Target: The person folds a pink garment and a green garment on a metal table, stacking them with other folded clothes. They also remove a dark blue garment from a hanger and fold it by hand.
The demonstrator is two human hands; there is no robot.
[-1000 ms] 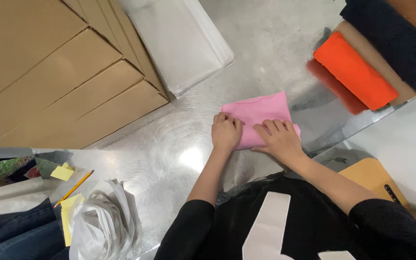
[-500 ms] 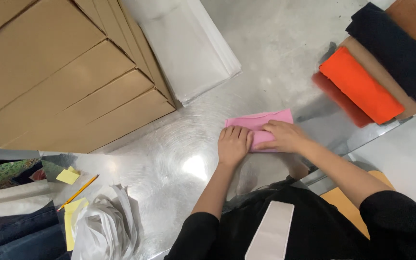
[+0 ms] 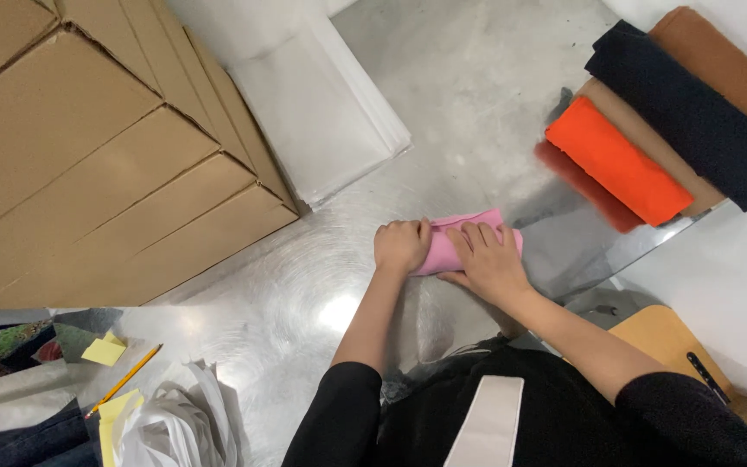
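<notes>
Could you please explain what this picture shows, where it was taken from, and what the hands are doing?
There is no machine here: a camera worn on a person's head looks down at their own two bare hands. Both press on a folded pink cloth lying on a shiny metal table; the left hand is on its left end, the right hand lies flat on top. To the right lie rolls of fabric, including an orange roll and a black roll. Cardboard boxes and white sheets lie upper left; a pencil and yellow notes lower left.
</notes>
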